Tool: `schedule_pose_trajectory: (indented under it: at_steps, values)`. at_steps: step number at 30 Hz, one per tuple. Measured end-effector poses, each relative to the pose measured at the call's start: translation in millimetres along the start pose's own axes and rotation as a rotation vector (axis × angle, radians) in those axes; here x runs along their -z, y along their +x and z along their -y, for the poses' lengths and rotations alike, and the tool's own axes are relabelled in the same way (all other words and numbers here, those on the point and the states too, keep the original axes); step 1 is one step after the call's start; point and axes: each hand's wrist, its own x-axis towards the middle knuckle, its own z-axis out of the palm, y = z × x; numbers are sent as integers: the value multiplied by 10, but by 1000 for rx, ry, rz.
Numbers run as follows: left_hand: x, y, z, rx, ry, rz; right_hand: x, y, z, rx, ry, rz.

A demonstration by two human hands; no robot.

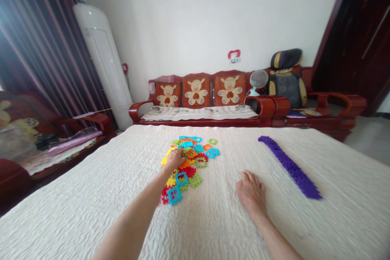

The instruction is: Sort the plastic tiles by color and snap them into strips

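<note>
Left hand [175, 157]: right in among the colourful pieces [189, 170], on the heap's left side, fingers bent downward; whether they grip a piece, I cannot tell.
Right hand [252, 190]: palm down on the table [225, 231], fingers loosely bent and a little apart, no piece to be seen in it, between the heap and the purple strip [289, 166].
Colourful pieces: a loose heap of flat, notch-edged shapes in red, yellow, blue, green and orange, left of the table's middle and stretching from near the far edge towards the near one.
Near end of the heap: a blue window-shaped piece [174, 196] lies here, red ones beside it.
Far end of the heap: a small green frame [215, 141] sits just apart, on the right, close to the far edge.
Purple strip: long and notched, over on the right half, slanting from near the far edge down towards the near right corner, clear of both hands.
Table: all white, wavy quilting on top.
Beyond the far edge: a red-brown wooden sofa [195, 123] with three bear cushions [197, 91], and a small fan [258, 79] at its right end.
</note>
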Motion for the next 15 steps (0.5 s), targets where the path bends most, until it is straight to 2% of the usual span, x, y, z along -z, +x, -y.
schedule_pose_trajectory:
  at_steps: [5, 9, 12, 15]
  values:
    - [148, -18, 14, -3, 36, 0, 6, -4, 0, -7, 19, -8]
    - [318, -35, -1, 101, 82, -37, -2, -2, 0, -7, 23, -3]
    - [367, -9, -148, 135, 16, -119, -8, -1, 1, -10, 28, 5]
    - [307, 37, -424, 31, -112, -182, -15, 0, 3, -11, 31, -3]
